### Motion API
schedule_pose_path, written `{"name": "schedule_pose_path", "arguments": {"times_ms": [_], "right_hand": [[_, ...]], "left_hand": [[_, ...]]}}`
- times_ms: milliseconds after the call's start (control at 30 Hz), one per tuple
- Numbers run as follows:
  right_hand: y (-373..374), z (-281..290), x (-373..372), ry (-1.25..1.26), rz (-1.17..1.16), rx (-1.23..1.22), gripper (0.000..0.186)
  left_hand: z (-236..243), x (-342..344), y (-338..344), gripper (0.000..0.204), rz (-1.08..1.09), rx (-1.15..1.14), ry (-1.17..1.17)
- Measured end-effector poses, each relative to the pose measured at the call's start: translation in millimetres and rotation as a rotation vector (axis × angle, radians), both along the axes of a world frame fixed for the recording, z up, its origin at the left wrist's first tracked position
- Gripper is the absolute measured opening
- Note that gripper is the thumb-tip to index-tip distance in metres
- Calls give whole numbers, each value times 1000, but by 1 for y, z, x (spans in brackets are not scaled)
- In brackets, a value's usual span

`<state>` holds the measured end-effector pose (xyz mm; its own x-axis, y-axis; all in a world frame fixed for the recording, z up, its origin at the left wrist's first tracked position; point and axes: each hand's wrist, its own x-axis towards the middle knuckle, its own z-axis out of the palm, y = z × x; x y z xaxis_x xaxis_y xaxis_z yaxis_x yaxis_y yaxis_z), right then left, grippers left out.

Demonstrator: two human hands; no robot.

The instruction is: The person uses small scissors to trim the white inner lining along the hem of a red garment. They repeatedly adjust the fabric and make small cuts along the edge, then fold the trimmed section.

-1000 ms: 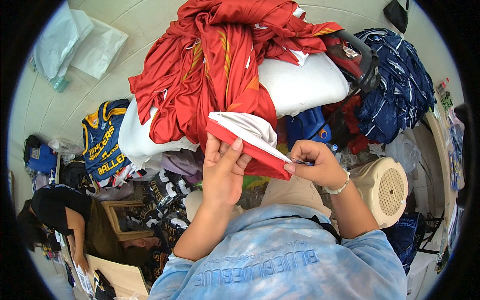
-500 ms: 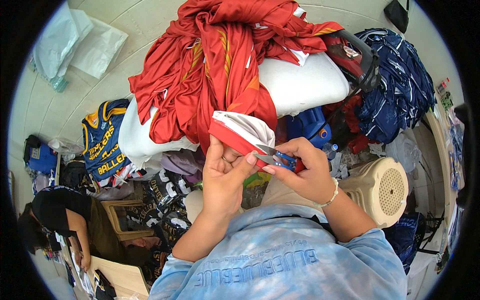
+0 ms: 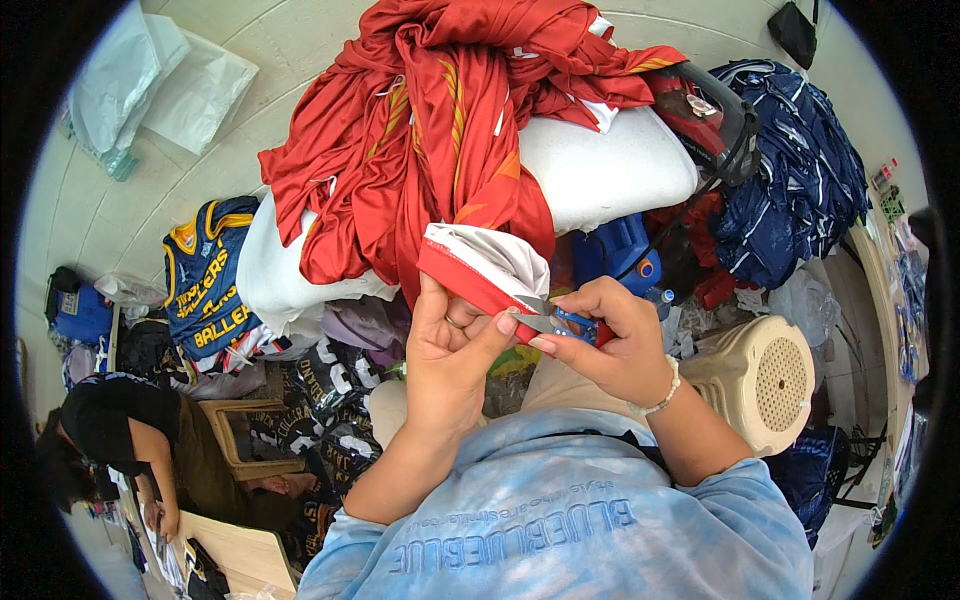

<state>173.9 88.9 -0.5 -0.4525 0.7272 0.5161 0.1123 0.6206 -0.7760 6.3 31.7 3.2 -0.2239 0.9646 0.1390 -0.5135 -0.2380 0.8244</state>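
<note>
A red garment edge (image 3: 462, 277), turned to show its white inside (image 3: 492, 253), is pinched in my left hand (image 3: 452, 345) between thumb and fingers. This piece lies against the lower end of the red garments (image 3: 440, 130) heaped in front of me. My right hand (image 3: 608, 335) grips small thread snips (image 3: 574, 325) with blue handles. Their metal blades point left and lie at the red edge, close to my left thumb tip. Whether a thread sits between the blades is too small to tell.
The red heap lies on a white padded board (image 3: 605, 170). Navy garments (image 3: 790, 175) are piled at the right, near a beige plastic stool (image 3: 770, 385). A navy and yellow jersey (image 3: 212, 285) hangs at left. Another person (image 3: 130, 425) works at a wooden table (image 3: 240, 550), lower left.
The snips' blades have shifted slightly and now stand closer together. My left hand keeps its hold on the red edge. At lower left the other person's hands have moved a little.
</note>
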Motion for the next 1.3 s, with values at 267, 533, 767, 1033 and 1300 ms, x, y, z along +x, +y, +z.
{"name": "schedule_pose_path", "arguments": {"times_ms": [267, 533, 767, 1033, 1300], "right_hand": [[1, -1, -1, -7, -3, 1, 27], [1, -10, -4, 167, 171, -467, 25], [7, -12, -1, 111, 192, -528, 22], [1, -7, -2, 62, 14, -82, 29], [-2, 0, -2, -39, -12, 41, 31]], "left_hand": [[2, 0, -2, 71, -20, -4, -4], [-2, 3, 0, 68, 4, -10, 24], [-4, -6, 7, 59, 8, -28, -54], [0, -1, 2, 60, -11, -11, -35], [2, 1, -3, 64, -4, -27, -46]]}}
